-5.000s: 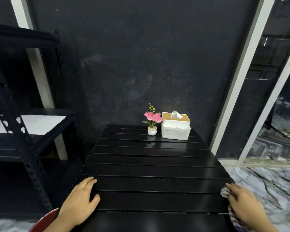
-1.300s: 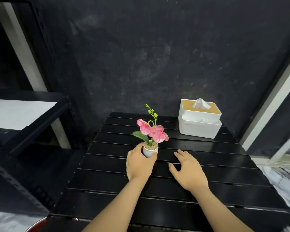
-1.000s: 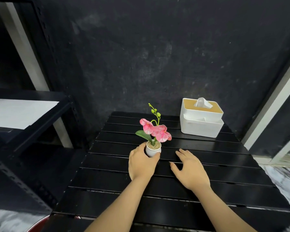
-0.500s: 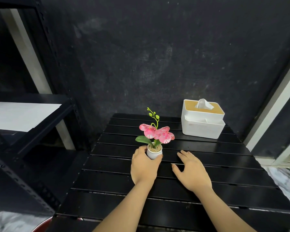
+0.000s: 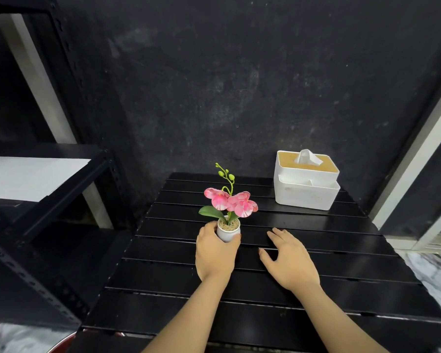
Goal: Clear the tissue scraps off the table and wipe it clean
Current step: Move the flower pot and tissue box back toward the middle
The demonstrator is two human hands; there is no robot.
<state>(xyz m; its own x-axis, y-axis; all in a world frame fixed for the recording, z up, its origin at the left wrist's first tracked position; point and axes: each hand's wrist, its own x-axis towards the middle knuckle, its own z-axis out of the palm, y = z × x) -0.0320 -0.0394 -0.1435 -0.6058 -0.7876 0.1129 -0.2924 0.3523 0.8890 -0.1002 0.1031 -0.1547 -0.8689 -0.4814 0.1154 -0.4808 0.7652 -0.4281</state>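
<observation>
Two hands on the black slatted table (image 5: 341, 253): left hand (image 5: 215, 253) clamped round the small white flower pot (image 5: 228, 231) mid-table, right hand (image 5: 288, 261) just right of it, flat, fingers spread; white tissue box (image 5: 306, 189) at far right corner; tissue scraps not visible.

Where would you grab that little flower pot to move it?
Around the round white pot itself, from the near side, as the left hand does. The pink blooms and leaf spread above the rim, so coming from the top would crush them.
</observation>
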